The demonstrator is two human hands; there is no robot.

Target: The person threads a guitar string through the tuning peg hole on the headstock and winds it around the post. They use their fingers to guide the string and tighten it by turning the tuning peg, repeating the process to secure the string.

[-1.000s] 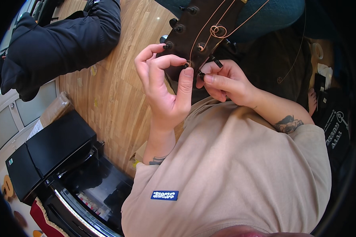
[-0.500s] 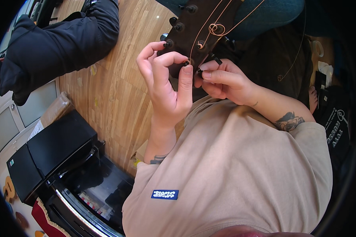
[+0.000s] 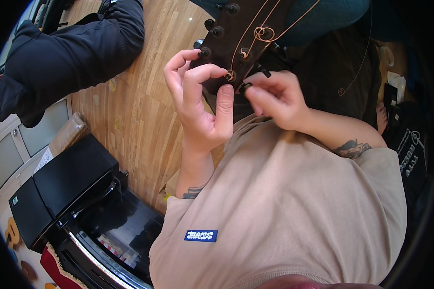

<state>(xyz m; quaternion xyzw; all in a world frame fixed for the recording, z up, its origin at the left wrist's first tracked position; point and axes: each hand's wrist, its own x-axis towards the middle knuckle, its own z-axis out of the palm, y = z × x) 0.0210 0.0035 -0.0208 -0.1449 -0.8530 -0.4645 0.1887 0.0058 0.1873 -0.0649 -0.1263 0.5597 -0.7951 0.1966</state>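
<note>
A dark guitar headstock [image 3: 255, 24] slants in from the top, with black tuning pegs along both edges and copper-coloured strings [image 3: 248, 36] over its face. My left hand [image 3: 200, 96] curves over its near end. The index fingertip touches a string post [image 3: 229, 76] with string wound on it, and the thumb tip lies just below the post. Its other fingers reach along the headstock's left edge. At the right edge, the curled fingers of my right hand [image 3: 279, 98] are at a black tuning peg button [image 3: 246, 87]; the grip is partly hidden. One string end forms a loop [image 3: 264, 33].
Another string [image 3: 370, 53] hangs at the right with a coiled end. A black cabinet-like object [image 3: 77, 178] stands at lower left on the wooden floor [image 3: 140, 115]. Dark clothing [image 3: 72, 67] lies at upper left. A long wrapped package [image 3: 65, 135] leans near the cabinet.
My left thumb has slid slightly down from the string post. My right hand has shifted a little right, its fingers rolling at the tuning peg button and showing more of it.
</note>
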